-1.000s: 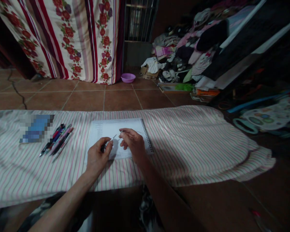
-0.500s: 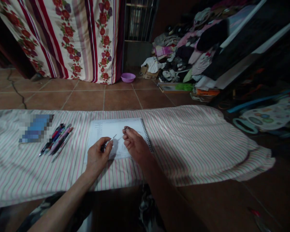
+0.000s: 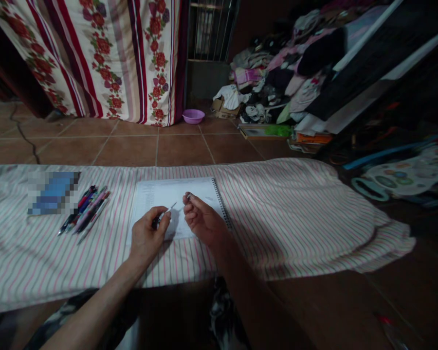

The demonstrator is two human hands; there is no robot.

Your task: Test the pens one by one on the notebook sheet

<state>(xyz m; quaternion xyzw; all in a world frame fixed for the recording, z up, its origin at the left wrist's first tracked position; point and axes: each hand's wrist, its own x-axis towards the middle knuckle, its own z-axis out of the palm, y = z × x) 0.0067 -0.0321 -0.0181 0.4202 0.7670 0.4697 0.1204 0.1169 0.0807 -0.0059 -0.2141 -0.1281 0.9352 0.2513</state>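
My left hand [image 3: 148, 231] is closed around a dark-bodied pen [image 3: 155, 222], most of it hidden by the fingers. A thin pale rod [image 3: 172, 206] sticks out of its end, pointing up and right. Across a small gap, my right hand [image 3: 204, 221] pinches a small dark piece [image 3: 189, 197] between thumb and forefinger; it is too small to make out fully. Both hands are over a spiral-bound notebook [image 3: 168, 187] lying open, with faint writing on its page and the wire binding on the right.
Several pens [image 3: 85, 211] lie side by side on the striped cloth [image 3: 295, 214], left of the notebook. Beyond them is a blurred-out blue rectangular item [image 3: 54, 193]. On the tiled floor behind are a purple basin [image 3: 193, 116] and a heap of clothes [image 3: 277, 73].
My right hand has shifted very slightly left and down, bringing its pinched piece a little closer to the rod. The left hand stays almost still.
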